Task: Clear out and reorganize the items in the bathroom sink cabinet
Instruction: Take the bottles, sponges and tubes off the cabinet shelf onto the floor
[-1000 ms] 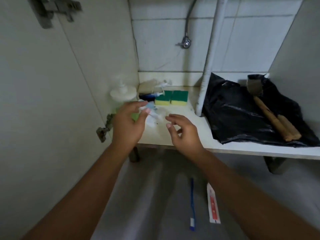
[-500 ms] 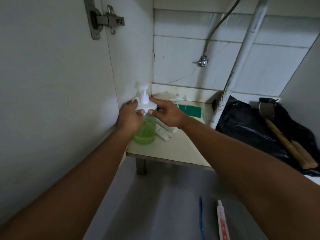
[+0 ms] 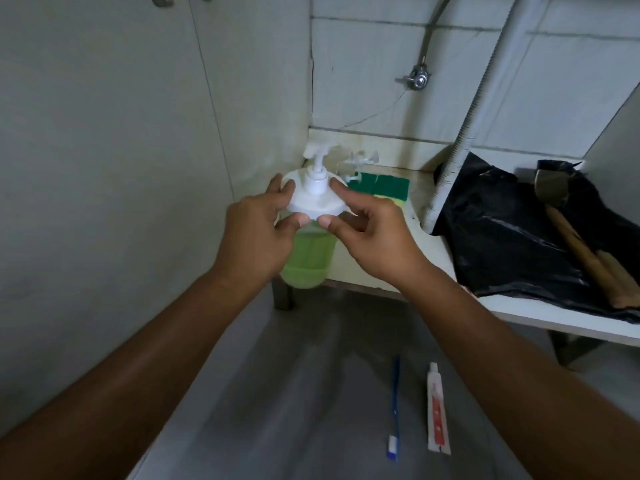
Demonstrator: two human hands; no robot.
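Both hands share one grip: your left hand (image 3: 256,237) pinches the soap dispenser (image 3: 310,254) by its white cap, your right hand (image 3: 374,240) likewise, at the shelf's (image 3: 519,308) left front corner. Toothbrush (image 3: 394,403) and toothpaste (image 3: 437,410) lie on the floor; sponges (image 3: 379,185) and black bag (image 3: 502,230) are left inside.

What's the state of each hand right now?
Left hand: holding the soap dispenser, pinching its white lid at the rim.
Right hand: holding the soap dispenser too, pinching the lid's other side.
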